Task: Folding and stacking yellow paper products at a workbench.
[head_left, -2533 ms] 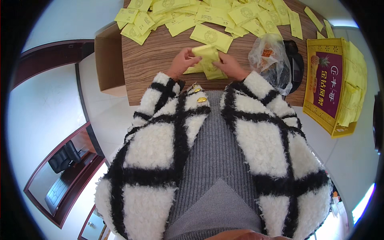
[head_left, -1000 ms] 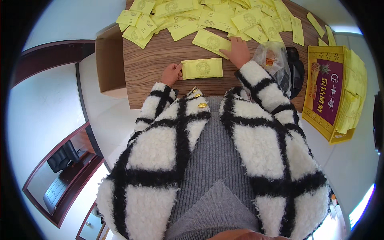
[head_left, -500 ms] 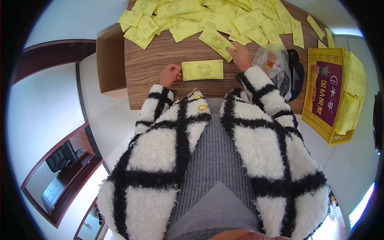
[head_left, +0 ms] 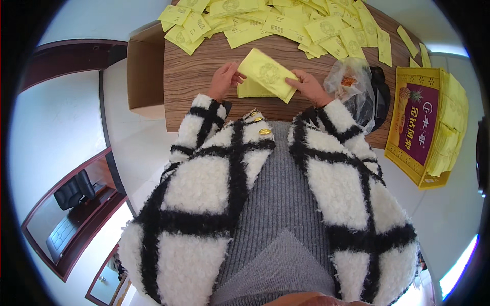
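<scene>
My right hand (head_left: 310, 87) grips a flat yellow paper packet (head_left: 268, 74) by its right end, thumb on top. The packet is tilted and raised over the wooden table (head_left: 194, 69). Beneath it lies a second yellow packet (head_left: 246, 90), mostly covered. At the lifted packet's left end is my left hand (head_left: 224, 80), its fingers loosely bent and apart; whether they touch the paper is hard to see. Beyond both hands, a loose heap of similar yellow packets (head_left: 288, 25) spreads across the far side of the table.
Right of my right hand sit a clear plastic bag (head_left: 349, 76) with something orange inside and a black object (head_left: 380, 94). A yellow crate (head_left: 403, 143) full of packets stands off the table's right side. An open cardboard box (head_left: 145, 76) is at the left edge.
My right hand has drawn a packet from the heap's near edge toward me, over the one lying on the table. My left hand has moved slightly up and right, and its fingers have loosened.
</scene>
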Demonstrator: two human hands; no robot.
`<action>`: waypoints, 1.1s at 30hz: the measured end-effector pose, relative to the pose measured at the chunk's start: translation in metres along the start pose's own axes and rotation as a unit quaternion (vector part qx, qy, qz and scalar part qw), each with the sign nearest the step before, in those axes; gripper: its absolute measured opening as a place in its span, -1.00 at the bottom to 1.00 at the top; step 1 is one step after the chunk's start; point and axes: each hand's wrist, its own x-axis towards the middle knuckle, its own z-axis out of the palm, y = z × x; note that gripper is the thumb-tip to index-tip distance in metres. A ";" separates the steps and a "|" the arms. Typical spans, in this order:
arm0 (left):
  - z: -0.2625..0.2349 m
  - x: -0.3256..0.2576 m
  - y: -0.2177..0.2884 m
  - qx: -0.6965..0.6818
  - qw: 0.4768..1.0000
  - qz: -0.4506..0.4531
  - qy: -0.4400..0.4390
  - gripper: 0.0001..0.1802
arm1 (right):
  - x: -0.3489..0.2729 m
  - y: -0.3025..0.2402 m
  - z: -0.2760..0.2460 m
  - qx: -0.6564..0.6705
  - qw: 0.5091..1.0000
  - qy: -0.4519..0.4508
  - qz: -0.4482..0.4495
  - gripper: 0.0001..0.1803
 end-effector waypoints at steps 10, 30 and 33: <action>0.006 -0.011 -0.010 0.019 0.999 -0.019 -0.024 -0.80 | 0.005 0.018 0.006 0.130 0.989 0.071 -0.005 -0.72; -0.011 0.018 -0.060 0.334 0.942 0.033 -0.003 -0.61 | 0.027 0.049 -0.010 -0.138 0.978 0.153 -0.007 -0.69; -0.004 0.012 -0.055 0.305 0.952 0.016 -0.026 -0.59 | 0.017 0.052 -0.017 -0.122 0.983 0.138 -0.002 -0.69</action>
